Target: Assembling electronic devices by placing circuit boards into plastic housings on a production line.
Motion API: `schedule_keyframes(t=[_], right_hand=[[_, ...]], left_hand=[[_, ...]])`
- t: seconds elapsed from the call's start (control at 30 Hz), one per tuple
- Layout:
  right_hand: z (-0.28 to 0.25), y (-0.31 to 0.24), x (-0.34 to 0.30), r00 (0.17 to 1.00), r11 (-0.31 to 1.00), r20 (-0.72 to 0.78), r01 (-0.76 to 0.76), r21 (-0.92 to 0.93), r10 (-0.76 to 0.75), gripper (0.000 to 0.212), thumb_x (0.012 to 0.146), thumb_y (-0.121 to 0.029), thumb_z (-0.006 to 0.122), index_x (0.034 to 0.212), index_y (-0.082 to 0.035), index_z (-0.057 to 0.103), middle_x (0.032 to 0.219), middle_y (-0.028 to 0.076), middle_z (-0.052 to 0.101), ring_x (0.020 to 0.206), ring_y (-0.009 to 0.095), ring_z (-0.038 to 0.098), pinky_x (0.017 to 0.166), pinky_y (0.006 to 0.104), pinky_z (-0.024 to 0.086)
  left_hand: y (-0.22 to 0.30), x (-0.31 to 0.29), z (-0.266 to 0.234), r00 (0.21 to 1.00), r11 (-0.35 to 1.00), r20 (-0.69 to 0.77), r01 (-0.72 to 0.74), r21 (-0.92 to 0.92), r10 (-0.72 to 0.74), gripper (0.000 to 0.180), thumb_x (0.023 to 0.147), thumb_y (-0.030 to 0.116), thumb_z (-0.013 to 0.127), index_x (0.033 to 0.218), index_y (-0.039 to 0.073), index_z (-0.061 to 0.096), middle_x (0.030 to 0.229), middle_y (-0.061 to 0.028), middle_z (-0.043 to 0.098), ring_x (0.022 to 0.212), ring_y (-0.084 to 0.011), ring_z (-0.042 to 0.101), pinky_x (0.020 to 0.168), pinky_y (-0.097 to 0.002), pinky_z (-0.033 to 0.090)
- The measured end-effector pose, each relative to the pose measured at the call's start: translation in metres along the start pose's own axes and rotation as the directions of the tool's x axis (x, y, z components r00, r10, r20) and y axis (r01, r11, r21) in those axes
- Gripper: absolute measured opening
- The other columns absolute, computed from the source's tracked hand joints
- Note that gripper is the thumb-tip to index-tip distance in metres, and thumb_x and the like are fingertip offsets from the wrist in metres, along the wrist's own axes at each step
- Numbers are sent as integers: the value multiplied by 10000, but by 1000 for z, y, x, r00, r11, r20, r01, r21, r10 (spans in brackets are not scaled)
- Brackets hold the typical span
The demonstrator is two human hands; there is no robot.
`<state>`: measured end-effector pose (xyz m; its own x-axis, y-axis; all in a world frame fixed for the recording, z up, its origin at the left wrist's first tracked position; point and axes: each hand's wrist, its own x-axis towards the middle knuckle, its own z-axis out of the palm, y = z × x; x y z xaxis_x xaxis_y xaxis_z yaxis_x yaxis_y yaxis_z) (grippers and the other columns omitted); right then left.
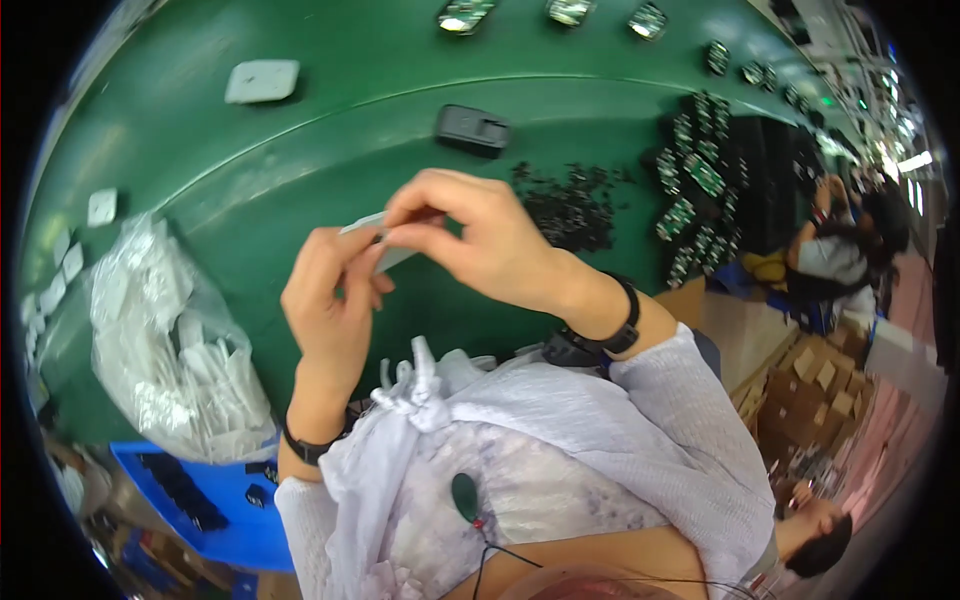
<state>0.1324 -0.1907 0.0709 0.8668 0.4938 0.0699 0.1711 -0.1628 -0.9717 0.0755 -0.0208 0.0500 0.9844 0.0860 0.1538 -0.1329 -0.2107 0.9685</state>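
Observation:
A white flat plastic piece [398, 257] is held above the green bench by my left hand [328, 290], its fingers closed around the piece's left side. My right hand [478, 232] reaches in from the right, thumb and forefinger pinched together at the same piece. Whatever sits between those fingertips is too small and covered to make out. Beyond my hands lies a black plastic housing [473, 130]. A spread of small black parts [575, 205] lies just past my right hand.
A clear bag of white plastic pieces [175, 350] rests at the left, above a blue bin [215, 535]. Green circuit boards [705, 175] cluster at the right, with more along the far strip. A white cover [262, 81] lies far left. Co-workers sit at the right.

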Motion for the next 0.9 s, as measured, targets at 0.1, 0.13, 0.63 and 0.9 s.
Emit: schedule_keyframes(t=[0.1, 0.13, 0.63, 0.9], right_hand=[[2, 3, 1, 998, 997, -6, 54, -58, -54, 78, 839, -13, 673, 904, 14, 640, 856, 76, 618, 735, 140, 593, 638, 247, 482], [3, 2, 1, 997, 993, -12, 74, -87, -76, 82, 835, -11, 679, 905, 11, 642, 856, 75, 614, 733, 141, 591, 633, 242, 479], [19, 7, 3, 972, 930, -54, 203, -308, -230, 84, 826, -26, 687, 873, -7, 620, 802, 47, 573, 660, 129, 519, 566, 236, 419], [39, 4, -4, 983, 995, -159, -99, -6, 97, 89, 852, -47, 671, 872, -18, 590, 762, 12, 524, 621, 76, 452, 544, 209, 373]], left_hand=[[0, 0, 0, 989, 974, -5, 144, -173, -147, 84, 869, -64, 607, 945, -39, 634, 856, -89, 584, 556, -118, 605, 420, -203, 420], [-2, -1, 0, 989, 967, -4, 144, -212, -148, 78, 874, -61, 605, 941, -37, 637, 862, -88, 585, 555, -119, 606, 420, -202, 422], [-5, -7, -4, 947, 793, 89, 307, -527, -307, 115, 928, -56, 519, 1038, -80, 543, 1029, -100, 535, 905, -202, 669, 793, -287, 569], [-4, -12, 1, 992, 943, -79, 66, -326, -96, 66, 920, -32, 556, 973, -69, 559, 984, -91, 528, 810, -159, 642, 738, -261, 555]])
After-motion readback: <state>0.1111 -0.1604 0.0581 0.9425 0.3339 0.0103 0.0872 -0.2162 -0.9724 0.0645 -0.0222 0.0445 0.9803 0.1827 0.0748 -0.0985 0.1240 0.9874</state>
